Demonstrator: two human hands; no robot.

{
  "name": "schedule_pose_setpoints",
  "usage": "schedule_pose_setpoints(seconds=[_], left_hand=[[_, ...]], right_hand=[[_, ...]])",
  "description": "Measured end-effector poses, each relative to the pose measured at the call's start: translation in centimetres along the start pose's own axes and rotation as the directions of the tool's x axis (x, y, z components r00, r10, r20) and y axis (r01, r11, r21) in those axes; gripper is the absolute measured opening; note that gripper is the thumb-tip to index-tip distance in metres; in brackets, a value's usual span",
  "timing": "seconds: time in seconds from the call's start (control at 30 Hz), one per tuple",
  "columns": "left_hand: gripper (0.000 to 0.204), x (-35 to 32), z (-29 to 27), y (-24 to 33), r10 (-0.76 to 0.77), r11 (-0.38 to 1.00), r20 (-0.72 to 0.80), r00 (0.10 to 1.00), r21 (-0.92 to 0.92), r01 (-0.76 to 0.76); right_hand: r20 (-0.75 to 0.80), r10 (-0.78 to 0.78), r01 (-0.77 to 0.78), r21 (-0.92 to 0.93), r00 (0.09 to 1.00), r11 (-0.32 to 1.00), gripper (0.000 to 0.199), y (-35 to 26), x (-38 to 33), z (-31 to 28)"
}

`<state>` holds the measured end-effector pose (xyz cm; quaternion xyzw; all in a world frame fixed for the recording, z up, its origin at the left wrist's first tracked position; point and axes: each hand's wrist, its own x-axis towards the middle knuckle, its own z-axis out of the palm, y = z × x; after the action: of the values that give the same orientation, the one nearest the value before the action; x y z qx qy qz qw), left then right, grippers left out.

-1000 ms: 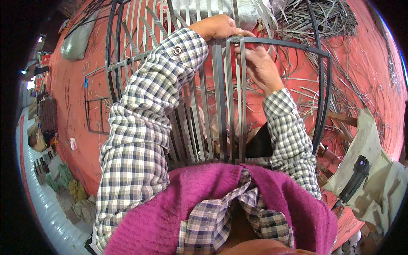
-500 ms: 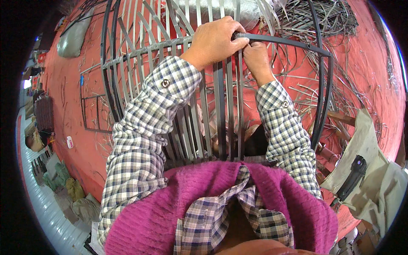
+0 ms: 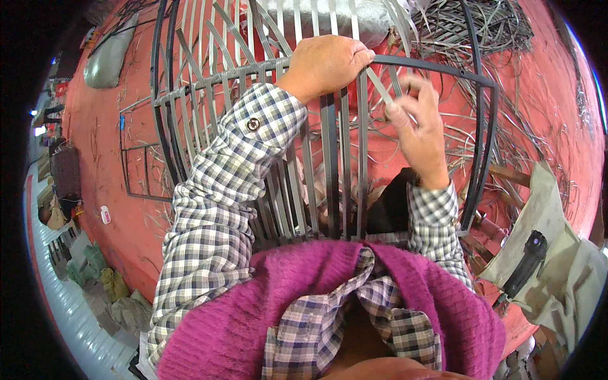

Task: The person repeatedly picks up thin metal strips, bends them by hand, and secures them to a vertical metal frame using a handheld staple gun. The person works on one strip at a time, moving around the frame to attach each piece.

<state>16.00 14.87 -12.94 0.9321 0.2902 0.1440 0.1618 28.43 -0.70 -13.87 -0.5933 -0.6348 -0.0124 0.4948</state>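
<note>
Weaving step: left hand (image 3: 329, 63) clenches frame's top bar (image 3: 437, 66); right hand (image 3: 418, 126) pinches grey strip (image 3: 379, 85); next, thread strip between uprights.

The frame (image 3: 437, 66) looks like dark metal rod, matt. The strips (image 3: 329, 164) woven on it are grey, smooth, with slight shine (maybe plastic or cane, I cannot tell). The floor (image 3: 544, 107) is red, matt and rough. The bag (image 3: 557, 253) is pale coarse cloth.
</note>
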Motion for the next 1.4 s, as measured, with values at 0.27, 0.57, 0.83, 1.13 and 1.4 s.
schedule_pose_setpoints(seconds=[0.27,0.57,0.83,1.13,1.4], left_hand=[[0.044,0.3,0.2,0.2,0.012,1.0,0.022,1.0,0.026,-0.012],[0.029,-1.1,0.7,0.4,0.1,0.972,-0.309,0.946,-0.175,-0.159],[0.027,-0.8,0.2,1.0,-0.001,0.999,-0.132,0.991,-0.042,-0.005],[0.032,0.1,-0.4,0.6,-0.032,0.998,0.068,0.997,-0.054,0.035],[0.036,-0.8,0.3,0.4,0.032,0.99,-0.194,0.98,-0.128,-0.058]], right_hand=[[0.37,0.541,-0.621,0.666,0.755,0.412,0.037,-2.0,2.5,1.3],[0.505,-0.191,0.309,-0.16,0.842,0.937,0.024,13.9,11.9,7.6],[0.198,0.124,-0.135,0.043,0.972,0.99,0.023,5.4,6.1,-2.7],[0.546,0.574,-0.789,0.477,0.611,0.387,0.028,3.2,0.7,4.1],[0.215,0.304,-0.371,0.458,0.928,0.808,0.038,4.5,8.8,1.6]])
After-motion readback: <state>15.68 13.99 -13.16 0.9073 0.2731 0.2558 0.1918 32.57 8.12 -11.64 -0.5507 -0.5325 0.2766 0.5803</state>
